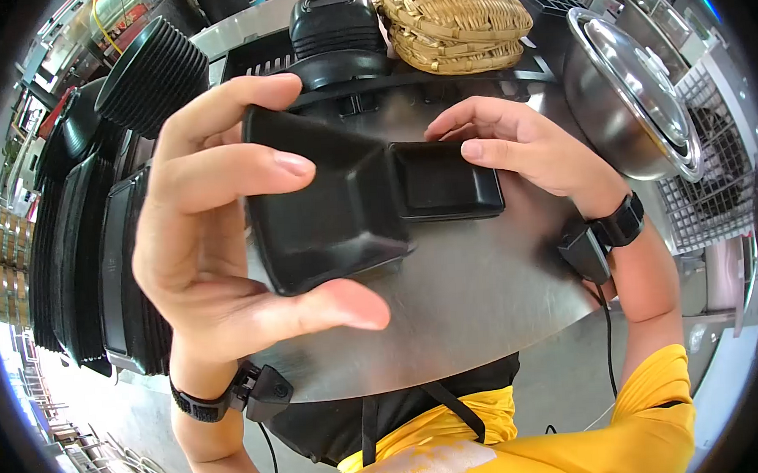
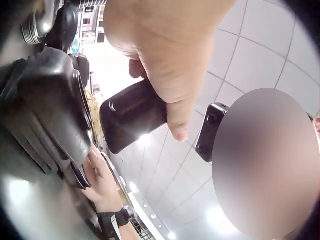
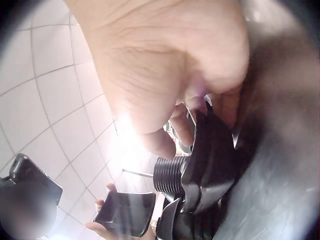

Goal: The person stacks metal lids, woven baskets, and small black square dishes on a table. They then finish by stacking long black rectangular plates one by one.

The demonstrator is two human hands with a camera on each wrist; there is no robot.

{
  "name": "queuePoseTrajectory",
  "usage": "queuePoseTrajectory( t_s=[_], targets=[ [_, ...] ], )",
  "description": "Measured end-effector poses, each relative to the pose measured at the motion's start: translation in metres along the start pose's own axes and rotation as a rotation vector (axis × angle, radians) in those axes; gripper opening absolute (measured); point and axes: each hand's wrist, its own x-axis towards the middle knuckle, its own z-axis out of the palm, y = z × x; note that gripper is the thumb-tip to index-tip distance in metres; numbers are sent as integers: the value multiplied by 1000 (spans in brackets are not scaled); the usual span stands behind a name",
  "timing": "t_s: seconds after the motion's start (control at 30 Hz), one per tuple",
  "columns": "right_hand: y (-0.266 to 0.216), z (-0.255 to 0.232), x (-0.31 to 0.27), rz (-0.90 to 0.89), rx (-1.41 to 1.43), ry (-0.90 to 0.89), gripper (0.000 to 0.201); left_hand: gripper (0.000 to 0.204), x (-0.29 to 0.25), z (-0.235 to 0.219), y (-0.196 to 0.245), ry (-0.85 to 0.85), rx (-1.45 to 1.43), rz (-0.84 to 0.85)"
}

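Note:
My left hand [image 1: 197, 236] is raised close to the head camera and grips a small black square dish [image 1: 323, 209] by its edges, thumb below and fingers across the upper side. In the left wrist view the dish [image 2: 132, 117] appears from outside, with the thumb along one edge. Lower, over the steel table, my right hand [image 1: 536, 145] holds another black dish [image 1: 448, 183] at its right edge, thumb over the rim. In the right wrist view this dish [image 3: 207, 162] appears nested with another, fingers around its upper end. The raised dish overlaps it in the head view.
Stacked black bowls [image 1: 140, 82] and long black trays [image 1: 80, 258] line the left. More black dishes [image 1: 336, 23] and woven baskets [image 1: 458, 22] stand at the back. At the right are a steel bowl [image 1: 610, 100] and a grey crate [image 1: 710, 171]. The steel table's [image 1: 450, 318] front edge curves before me.

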Motion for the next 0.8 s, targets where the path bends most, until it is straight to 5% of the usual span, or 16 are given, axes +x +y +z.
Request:
queuePoseTrajectory(
  t_s=[0.07, 0.17, 0.37, 0.63, 0.8],
  targets=[
    [-1, 2, -2, -15, 21, 3, 38, 83, 2, 9, 1, -2, 2, 15],
    [-4, 6, -2, -4, 294, -9, 41, 74, 0, 21, 3, -140, -9, -176],
    [-6, 11, 0, -173, -204, -61, 38, 71, 2, 35, 16, -288, 218, -162],
    [-1, 10, 1, -35, -9, 96, 32, 74, 3, 22, 23, -379, 432, -246],
    [-14, 9, -5, 4, -66, 12, 50, 69, -4, 16, 15, -488, 365, -378]
  ],
)
